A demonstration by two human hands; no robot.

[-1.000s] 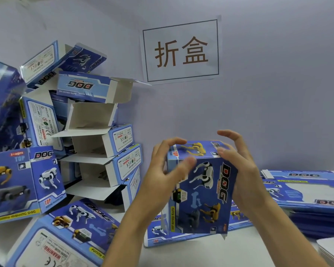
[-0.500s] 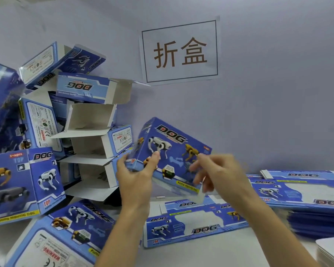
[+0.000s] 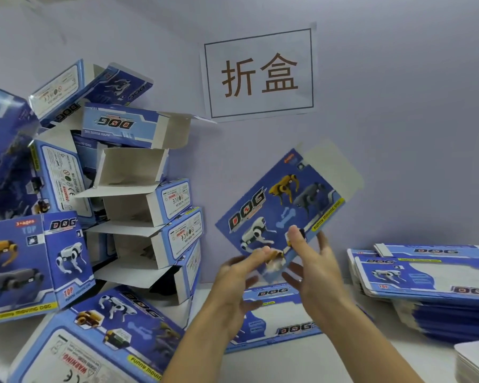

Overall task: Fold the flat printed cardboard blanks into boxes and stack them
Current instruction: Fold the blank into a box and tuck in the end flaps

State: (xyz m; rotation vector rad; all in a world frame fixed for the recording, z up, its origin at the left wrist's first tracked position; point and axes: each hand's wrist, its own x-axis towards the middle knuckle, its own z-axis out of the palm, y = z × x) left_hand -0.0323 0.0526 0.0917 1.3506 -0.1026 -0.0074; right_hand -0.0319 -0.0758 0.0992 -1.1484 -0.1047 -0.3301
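Note:
A folded blue "DOG" box [image 3: 282, 205] is tilted in the air in front of the wall, its open white flap pointing up and right. My left hand [image 3: 238, 277] is just below it, straight fingers touching its lower corner. My right hand [image 3: 315, 269] is at its lower right edge, thumb over the printed face and fingers spread; both are motion-blurred. A flat blank [image 3: 274, 324] lies on the table under my hands. A stack of flat blanks [image 3: 426, 277] lies at the right.
A loose pile of folded boxes [image 3: 138, 194] leans against the wall at the left, several with open flaps, more lying in front [image 3: 103, 335]. A paper sign [image 3: 260, 73] hangs on the wall. A white stack [image 3: 476, 360] sits at the lower right corner.
The box has swung up and to the right and turned, its open flap now on top. Both hands have loosened from a grip to straight fingers at its lower end.

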